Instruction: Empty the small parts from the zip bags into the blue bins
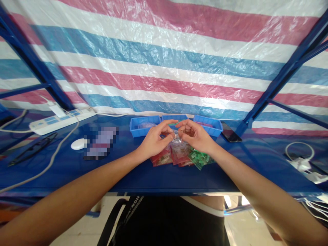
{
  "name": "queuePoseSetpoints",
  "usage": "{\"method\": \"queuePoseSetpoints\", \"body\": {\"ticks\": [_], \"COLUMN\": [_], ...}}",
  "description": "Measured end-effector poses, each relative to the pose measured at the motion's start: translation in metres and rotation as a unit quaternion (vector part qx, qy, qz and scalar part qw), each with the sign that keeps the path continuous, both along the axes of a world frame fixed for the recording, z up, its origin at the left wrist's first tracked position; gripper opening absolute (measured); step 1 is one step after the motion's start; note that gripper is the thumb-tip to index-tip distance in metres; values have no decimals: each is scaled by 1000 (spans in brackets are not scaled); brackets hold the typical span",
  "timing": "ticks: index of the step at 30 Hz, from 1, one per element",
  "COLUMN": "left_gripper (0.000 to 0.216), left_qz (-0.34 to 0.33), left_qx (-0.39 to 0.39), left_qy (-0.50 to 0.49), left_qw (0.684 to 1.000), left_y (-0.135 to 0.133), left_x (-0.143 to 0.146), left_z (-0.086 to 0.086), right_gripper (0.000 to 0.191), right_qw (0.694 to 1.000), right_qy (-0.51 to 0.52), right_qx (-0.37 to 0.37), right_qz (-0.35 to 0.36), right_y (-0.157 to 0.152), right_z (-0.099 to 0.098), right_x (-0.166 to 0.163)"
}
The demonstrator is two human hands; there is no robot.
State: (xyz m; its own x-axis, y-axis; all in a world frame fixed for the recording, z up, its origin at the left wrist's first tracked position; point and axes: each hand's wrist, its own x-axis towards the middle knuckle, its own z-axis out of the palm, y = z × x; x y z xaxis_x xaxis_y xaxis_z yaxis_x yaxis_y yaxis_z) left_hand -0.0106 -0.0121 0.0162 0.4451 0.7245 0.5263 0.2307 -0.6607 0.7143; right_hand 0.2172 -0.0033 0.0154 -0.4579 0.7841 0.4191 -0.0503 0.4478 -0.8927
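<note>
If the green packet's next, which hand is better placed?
Right hand, probably: the green packet lies just nearer the body from it, while the left hand is farther off, by the red packets. Both hands are busy at the clear plastic, though.

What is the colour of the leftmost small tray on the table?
The leftmost tray is blue; the head view, the only one, shows it.

Striped red, white and blue across sheet (164,65). Deep blue on table (128,176) and frame (38,70). Brighter blue on trays (133,131). Red on some bags (157,161), green on one bag (200,158). White on power strip (63,121). Black with white lettering (135,207) on clothing (164,222).
</note>
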Motion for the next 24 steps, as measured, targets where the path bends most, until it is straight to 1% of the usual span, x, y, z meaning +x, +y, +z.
{"method": "queuePoseSetpoints", "body": {"ticks": [2, 4, 5, 8, 9, 10, 11, 13, 15, 17, 19, 20, 22, 24], "left_gripper": [46, 47, 50, 75, 79, 79, 74, 56, 38, 23, 16, 14, 15, 21], "left_qz": [-13, -17, -13, -3, 1, 6, 14, 28, 38, 48, 51, 52, 65, 87], "left_qx": [4, 36, 61, 134, 154, 171, 187, 220, 248, 269, 268, 256, 206, 136], "left_qy": [8, 32, 50, 95, 104, 111, 115, 119, 108, 86, 68, 62, 51, 29], "left_qw": [1000, 999, 997, 986, 983, 979, 975, 968, 962, 958, 960, 963, 975, 986], "left_y": [1, 0, 0, 0, 0, 1, 2, 3, 4, 3, 1, 0, -2, -2], "left_x": [-1, -3, -3, -3, -3, -3, -3, -3, -5, -7, -7, -7, -5, -3], "left_z": [0, 0, 1, 1, 0, 0, 0, 1, 2, 5, 9, 10, 10, 8], "right_gripper": [28, 27, 27, 27, 27, 28, 30, 33, 35, 35, 35, 36, 38, 38], "right_qw": [1000, 1000, 1000, 998, 997, 997, 996, 996, 996, 997, 998, 999, 999, 999], "right_qy": [5, 10, 14, 33, 39, 44, 46, 43, 30, 15, 1, -4, -10, -10], "right_qx": [-3, -12, -19, -45, -53, -61, -68, -78, -81, -73, -61, -53, -36, -11], "right_qz": [-6, -14, -19, -32, -34, -34, -34, -28, -10, 7, 11, 6, -13, -41], "right_y": [-1, -1, 0, 4, 6, 7, 7, 7, 4, 2, 2, 2, 4, 4], "right_z": [2, 3, 4, 5, 6, 6, 6, 7, 7, 7, 6, 6, 5, 3], "right_x": [0, 0, 1, 4, 5, 6, 6, 7, 6, 4, 3, 3, 3, 5]}}
